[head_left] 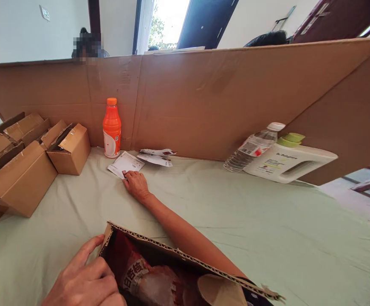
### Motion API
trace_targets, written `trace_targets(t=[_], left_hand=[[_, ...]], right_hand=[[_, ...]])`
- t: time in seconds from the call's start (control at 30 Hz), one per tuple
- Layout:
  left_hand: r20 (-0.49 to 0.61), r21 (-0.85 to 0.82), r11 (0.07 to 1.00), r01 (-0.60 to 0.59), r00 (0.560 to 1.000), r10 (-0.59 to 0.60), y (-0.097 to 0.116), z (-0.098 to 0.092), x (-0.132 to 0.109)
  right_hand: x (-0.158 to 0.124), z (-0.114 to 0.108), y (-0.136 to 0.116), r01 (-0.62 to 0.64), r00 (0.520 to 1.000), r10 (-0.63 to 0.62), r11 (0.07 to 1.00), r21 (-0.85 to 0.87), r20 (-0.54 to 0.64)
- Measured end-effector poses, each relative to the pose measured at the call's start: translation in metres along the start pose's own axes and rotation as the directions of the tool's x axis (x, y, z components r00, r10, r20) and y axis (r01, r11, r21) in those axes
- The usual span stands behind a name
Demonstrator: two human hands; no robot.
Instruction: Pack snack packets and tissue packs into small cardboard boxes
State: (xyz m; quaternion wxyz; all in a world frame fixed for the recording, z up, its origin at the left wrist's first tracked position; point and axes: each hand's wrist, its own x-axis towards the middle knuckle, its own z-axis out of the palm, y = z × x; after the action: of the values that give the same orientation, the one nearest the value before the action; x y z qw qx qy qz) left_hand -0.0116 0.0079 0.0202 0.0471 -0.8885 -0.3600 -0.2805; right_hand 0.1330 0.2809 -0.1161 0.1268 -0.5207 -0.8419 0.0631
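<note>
My left hand (87,276) grips the near-left corner of an open cardboard box (172,250) at the bottom of the view. Inside the box lie a red printed bag (157,282) with a see-through part and a beige rounded piece (219,291). Reaching past the box, my right hand (136,185) has its fingers closed on the near edge of a flat white packet (124,163) on the cloth. Two more flat packets (156,159) overlap just right of it. Behind the white packet stands an orange bottle (111,129), upright.
Several open cardboard boxes (22,178) stand at the left. On the right, a clear plastic bottle (251,146) leans against a white jug (286,163) with a green cap. A tall cardboard wall (204,102) borders the green cloth (267,229). People's heads show behind it.
</note>
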Motion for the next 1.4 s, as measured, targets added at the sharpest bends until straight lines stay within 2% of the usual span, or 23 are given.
trace_targets(t=[0.07, 0.2, 0.37, 0.47, 0.57, 0.7, 0.77, 0.83, 0.93, 1.07, 1.23, 1.4], left_hand=[[-0.052, -0.024, 0.999, 0.034, 0.998, -0.036, 0.001, 0.007, -0.004], [0.024, -0.013, 1.0, 0.027, 0.999, -0.027, 0.002, 0.012, -0.01], [-0.051, -0.053, 0.999, 0.002, 0.999, -0.005, 0.001, 0.01, -0.016], [-0.052, -0.082, 0.997, 0.014, 0.999, -0.018, 0.004, 0.008, -0.023], [-0.04, -0.115, 0.993, 0.015, 0.999, -0.02, 0.01, -0.001, -0.024], [0.113, -0.143, 0.985, 0.1, 0.99, -0.084, 0.016, -0.022, -0.012], [0.145, -0.15, 0.983, 0.108, 0.986, -0.086, 0.017, -0.029, -0.005], [0.127, -0.159, 0.982, 0.098, 0.989, -0.079, 0.018, -0.031, 0.0], [0.112, -0.151, 0.982, 0.114, 0.989, -0.098, 0.018, -0.026, 0.0], [0.143, -0.121, 0.978, 0.17, 0.978, -0.152, 0.021, -0.025, -0.005], [0.177, -0.133, 0.972, 0.192, 0.97, -0.167, 0.03, -0.033, -0.01], [0.187, -0.165, 0.961, 0.222, 0.964, -0.19, 0.033, -0.034, -0.015]], right_hand=[[-0.002, 0.0, 0.0, 0.033, 0.999, -0.032, 0.999, -0.035, 0.02], [-0.007, -0.003, -0.001, 0.082, 0.996, -0.079, 0.993, -0.082, 0.041], [-0.033, -0.008, 0.01, 0.133, 0.991, -0.133, 0.986, -0.101, 0.013], [-0.074, -0.009, 0.028, 0.139, 0.99, -0.141, 0.986, -0.09, -0.012], [-0.129, -0.013, 0.053, 0.121, 0.992, -0.123, 0.991, -0.065, -0.04], [-0.201, -0.028, 0.089, 0.053, 0.995, -0.054, 0.998, -0.02, -0.081], [-0.226, -0.036, 0.101, -0.007, 0.995, 0.007, 1.0, 0.0, -0.099], [-0.237, -0.043, 0.106, -0.078, 0.99, 0.079, 0.997, 0.012, -0.121], [-0.231, -0.051, 0.101, -0.247, 0.963, 0.249, 0.969, 0.026, -0.1], [-0.198, -0.053, 0.091, -0.427, 0.903, 0.429, 0.902, 0.06, -0.026], [-0.167, -0.047, 0.094, -0.49, 0.871, 0.489, 0.854, 0.176, 0.053], [-0.17, -0.046, 0.098, -0.472, 0.874, 0.483, 0.81, 0.347, 0.061]])
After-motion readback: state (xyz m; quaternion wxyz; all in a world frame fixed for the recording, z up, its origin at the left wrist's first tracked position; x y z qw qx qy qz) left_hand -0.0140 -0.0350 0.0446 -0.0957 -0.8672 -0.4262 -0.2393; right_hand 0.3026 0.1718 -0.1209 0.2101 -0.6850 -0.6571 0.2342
